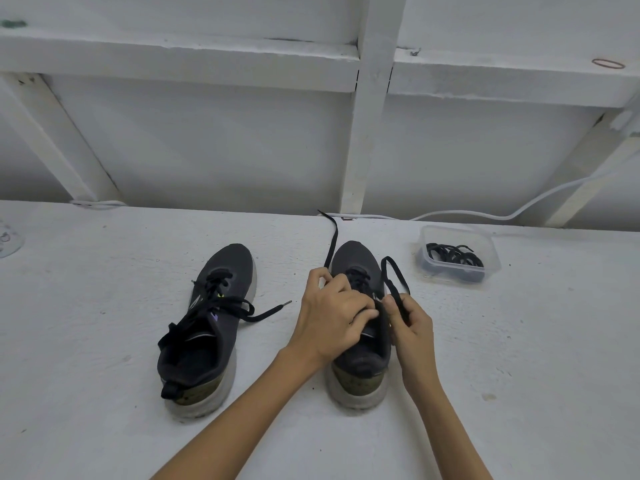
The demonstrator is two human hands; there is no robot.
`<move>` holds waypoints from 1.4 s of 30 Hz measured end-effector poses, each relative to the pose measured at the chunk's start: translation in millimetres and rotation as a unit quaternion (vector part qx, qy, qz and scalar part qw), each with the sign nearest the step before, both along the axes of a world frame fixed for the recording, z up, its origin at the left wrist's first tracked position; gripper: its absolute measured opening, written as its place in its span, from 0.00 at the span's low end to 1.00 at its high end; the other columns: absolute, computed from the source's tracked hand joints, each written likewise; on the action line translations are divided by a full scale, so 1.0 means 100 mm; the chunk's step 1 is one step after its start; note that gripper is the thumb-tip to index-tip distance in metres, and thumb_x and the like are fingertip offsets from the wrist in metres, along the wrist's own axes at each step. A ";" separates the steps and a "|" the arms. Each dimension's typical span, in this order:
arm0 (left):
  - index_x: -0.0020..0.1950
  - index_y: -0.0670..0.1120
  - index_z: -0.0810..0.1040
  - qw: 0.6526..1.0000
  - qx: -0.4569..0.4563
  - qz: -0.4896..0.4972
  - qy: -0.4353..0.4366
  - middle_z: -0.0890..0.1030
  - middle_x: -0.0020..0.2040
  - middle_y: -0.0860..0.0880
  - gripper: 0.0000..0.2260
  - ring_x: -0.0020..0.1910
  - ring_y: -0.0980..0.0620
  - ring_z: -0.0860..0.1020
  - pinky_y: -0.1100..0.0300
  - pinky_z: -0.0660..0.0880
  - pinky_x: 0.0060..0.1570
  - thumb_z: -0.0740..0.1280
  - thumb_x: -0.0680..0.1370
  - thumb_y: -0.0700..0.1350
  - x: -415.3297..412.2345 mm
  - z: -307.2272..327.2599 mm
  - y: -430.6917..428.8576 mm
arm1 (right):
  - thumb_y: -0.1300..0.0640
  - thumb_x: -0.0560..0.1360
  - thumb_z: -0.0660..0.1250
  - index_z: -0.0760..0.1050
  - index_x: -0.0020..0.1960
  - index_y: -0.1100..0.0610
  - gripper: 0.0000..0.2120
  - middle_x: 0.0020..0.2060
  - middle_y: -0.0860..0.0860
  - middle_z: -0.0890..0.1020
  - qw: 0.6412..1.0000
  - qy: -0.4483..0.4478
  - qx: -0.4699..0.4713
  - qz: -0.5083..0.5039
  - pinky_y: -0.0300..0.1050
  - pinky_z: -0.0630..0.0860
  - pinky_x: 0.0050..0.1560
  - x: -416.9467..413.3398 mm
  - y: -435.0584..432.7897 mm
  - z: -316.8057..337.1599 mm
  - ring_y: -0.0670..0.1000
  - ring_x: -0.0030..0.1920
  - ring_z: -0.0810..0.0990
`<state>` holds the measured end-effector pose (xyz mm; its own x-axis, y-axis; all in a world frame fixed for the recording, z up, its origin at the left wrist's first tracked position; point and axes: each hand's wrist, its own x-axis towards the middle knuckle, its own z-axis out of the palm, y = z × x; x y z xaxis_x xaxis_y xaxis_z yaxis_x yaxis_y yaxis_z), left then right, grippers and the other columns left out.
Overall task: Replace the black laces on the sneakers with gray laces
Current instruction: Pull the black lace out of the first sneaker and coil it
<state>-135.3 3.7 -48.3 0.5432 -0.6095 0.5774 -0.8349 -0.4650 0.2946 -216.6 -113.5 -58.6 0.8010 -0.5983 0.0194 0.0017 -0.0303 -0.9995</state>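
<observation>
**Step in hand: unlacing the first shoe.** On the desk (104, 341), the right sneaker (360, 365) sits under both hands. The left sneaker (207, 341) is at its 9 o'clock, loosened but threaded. The left hand (329, 317) has its grip pinched on a black lace (332, 244) strand running toward 12 o'clock. The right hand (414, 334) has its grip closed round a loop of the same lace. A tub (453, 230) of dark laces (453, 256), likely the replacements, is at 2 o'clock. The next move probably calls for drawing each strand out of the eyelets, row by row.
</observation>
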 end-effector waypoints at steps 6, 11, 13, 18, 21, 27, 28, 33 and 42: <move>0.38 0.52 0.82 0.999 -0.019 0.002 0.038 0.77 0.32 0.57 0.09 0.36 0.56 0.72 0.56 0.62 0.56 0.66 0.76 0.53 -0.02 0.01 -0.04 | 0.43 0.70 0.73 0.84 0.50 0.54 0.16 0.41 0.56 0.83 0.995 -0.014 0.085 0.050 0.39 0.75 0.40 -0.14 -0.08 -0.04 0.50 0.41 0.76; 0.40 0.54 0.83 0.997 -0.024 -0.009 0.073 0.79 0.33 0.58 0.10 0.36 0.57 0.72 0.55 0.63 0.56 0.66 0.76 0.56 0.00 -0.03 -0.02 | 0.53 0.76 0.67 0.78 0.43 0.59 0.10 0.35 0.57 0.75 0.995 0.003 0.096 0.009 0.43 0.65 0.33 -0.04 -0.04 -0.04 0.52 0.35 0.69; 0.41 0.54 0.82 0.994 -0.045 -0.021 0.095 0.80 0.36 0.59 0.09 0.37 0.58 0.72 0.55 0.63 0.58 0.67 0.76 0.56 0.00 -0.02 0.00 | 0.55 0.80 0.62 0.74 0.42 0.60 0.11 0.33 0.53 0.76 0.994 0.006 0.107 -0.013 0.41 0.64 0.30 0.00 -0.03 -0.06 0.48 0.32 0.70; 0.54 0.54 0.79 0.929 -0.217 0.003 0.300 0.80 0.52 0.59 0.08 0.48 0.56 0.79 0.61 0.71 0.55 0.65 0.78 0.53 -0.03 -0.04 0.17 | 0.51 0.81 0.62 0.72 0.47 0.58 0.11 0.39 0.53 0.79 0.983 0.023 0.137 -0.120 0.42 0.72 0.29 -0.02 -0.13 -0.06 0.48 0.31 0.75; 0.55 0.52 0.78 0.888 -0.264 0.055 0.371 0.80 0.54 0.58 0.07 0.51 0.58 0.79 0.71 0.70 0.52 0.63 0.79 0.49 -0.01 -0.08 0.30 | 0.52 0.74 0.72 0.67 0.67 0.54 0.25 0.59 0.50 0.74 0.976 0.107 0.002 -0.191 0.53 0.78 0.54 -0.12 -0.21 -0.17 0.49 0.52 0.77; 0.43 0.50 0.78 0.884 -0.239 0.068 0.396 0.80 0.42 0.56 0.08 0.43 0.56 0.77 0.63 0.72 0.46 0.65 0.74 0.54 -0.09 -0.12 0.36 | 0.57 0.74 0.71 0.52 0.79 0.55 0.40 0.78 0.53 0.54 0.950 0.148 -0.202 -0.188 0.50 0.53 0.73 -0.19 -0.10 -0.10 0.51 0.76 0.52; 0.40 0.49 0.78 0.877 -0.240 0.071 0.409 0.80 0.39 0.55 0.08 0.40 0.56 0.77 0.60 0.72 0.44 0.65 0.74 0.52 -0.11 -0.13 0.36 | 0.57 0.75 0.70 0.53 0.79 0.55 0.39 0.78 0.52 0.53 0.946 0.137 -0.220 -0.194 0.49 0.53 0.72 -0.20 -0.06 -0.05 0.50 0.76 0.52; 0.35 0.50 0.79 0.851 -0.219 0.095 0.468 0.81 0.34 0.58 0.12 0.36 0.59 0.78 0.58 0.75 0.42 0.66 0.76 0.37 -0.16 -0.21 0.35 | 0.61 0.77 0.69 0.79 0.54 0.53 0.07 0.52 0.46 0.82 0.991 0.026 -0.088 -0.100 0.53 0.76 0.60 -0.25 -0.01 0.12 0.46 0.55 0.79; 0.49 0.51 0.84 0.868 -0.195 0.053 0.454 0.83 0.44 0.57 0.04 0.43 0.60 0.78 0.69 0.73 0.42 0.71 0.76 0.45 -0.08 -0.06 0.20 | 0.60 0.78 0.67 0.72 0.69 0.49 0.20 0.68 0.45 0.74 0.992 0.091 0.044 0.072 0.49 0.69 0.71 -0.05 0.10 0.09 0.44 0.68 0.72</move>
<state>-143.5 23.8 -54.3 0.9230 -0.3834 0.0323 -0.1342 -0.2422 0.9609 -221.3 -103.5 -49.8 0.8636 -0.4709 -0.1804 -0.1813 0.0438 -0.9824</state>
